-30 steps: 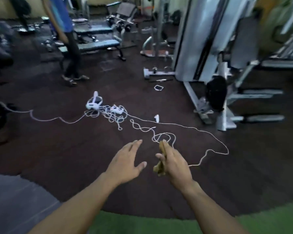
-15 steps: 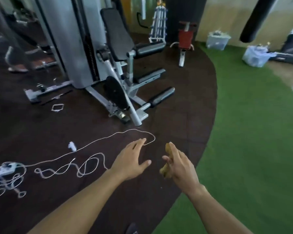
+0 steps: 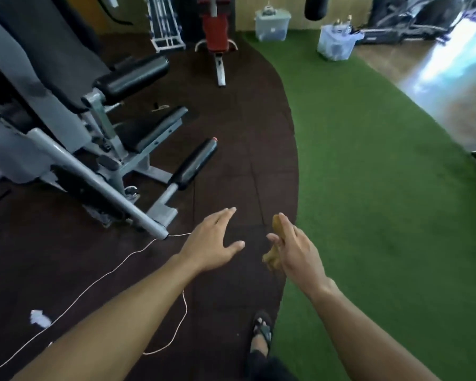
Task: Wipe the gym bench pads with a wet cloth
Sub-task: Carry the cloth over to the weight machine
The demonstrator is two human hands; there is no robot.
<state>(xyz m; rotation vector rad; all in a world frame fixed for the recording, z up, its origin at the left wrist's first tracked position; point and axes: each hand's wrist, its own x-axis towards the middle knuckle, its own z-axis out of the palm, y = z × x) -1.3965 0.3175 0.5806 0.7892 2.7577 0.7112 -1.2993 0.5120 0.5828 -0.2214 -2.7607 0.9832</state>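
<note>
The crumpled mustard-yellow cloth (image 3: pixel 276 244) sits low in the middle of the view, pinched in the right hand (image 3: pixel 296 250): one end pokes up past the fingers, the rest hangs bunched below the thumb. The left hand (image 3: pixel 213 243) floats just beside it at nine o'clock, apart from it, palm down, fingers straight and spread, holding nothing.

Up at ten o'clock from the hands stands a grey steel weight machine (image 3: pixel 74 160) with a long black padded backrest (image 3: pixel 36 48), a flat black seat pad (image 3: pixel 151 127) and two black foam roller pads (image 3: pixel 134 74), (image 3: pixel 194 163). Neither hand touches any pad.

A thin white cord (image 3: pixel 116 266) runs from the machine's foot tube, under the left forearm and off at seven o'clock across the dark brown rubber tile floor (image 3: pixel 231 133). Green artificial turf (image 3: pixel 382 174) fills the right half. At six o'clock a foot in a dark sandal (image 3: pixel 261 329) stands on the rubber floor near the turf edge.

At twelve o'clock, well apart, is a small red padded bench (image 3: pixel 216 30); at one o'clock, two translucent plastic storage tubs (image 3: pixel 272 23), (image 3: pixel 335 41) stand on the turf.
</note>
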